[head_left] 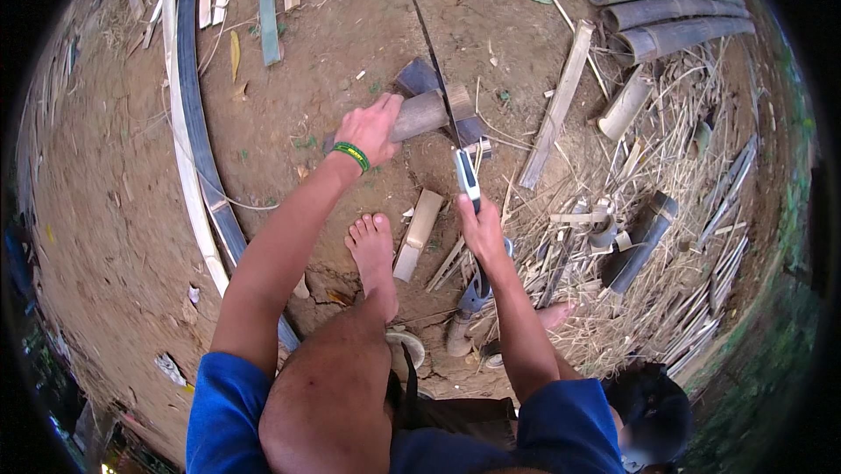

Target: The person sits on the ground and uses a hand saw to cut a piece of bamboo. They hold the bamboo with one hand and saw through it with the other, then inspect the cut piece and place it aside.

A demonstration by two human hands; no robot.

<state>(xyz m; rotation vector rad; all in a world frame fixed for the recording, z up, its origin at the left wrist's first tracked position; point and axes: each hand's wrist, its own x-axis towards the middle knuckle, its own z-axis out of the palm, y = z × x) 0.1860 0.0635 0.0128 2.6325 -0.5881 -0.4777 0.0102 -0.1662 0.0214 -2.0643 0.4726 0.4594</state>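
Observation:
A short length of bamboo [418, 116] lies tilted across a darker piece [416, 77] on the ground. Its far right end rises over that support. My left hand [377, 126], with a green and yellow band at the wrist, grips the bamboo near its left end. In my right hand [481, 227] is the pale, dark-edged handle of a hand saw [468, 173]. The long, thin blade points away from me and crosses the bamboo close to its right end. Cut depth cannot be made out. My bare foot [370, 251] rests on the soil below the bamboo.
Whole bamboo poles [670, 14] lie at the far right. Long split strips [203, 137] run down the left. Shavings [561, 237] cover the ground on the right, around a dark bamboo section [639, 244]. A split piece [419, 235] lies by my foot.

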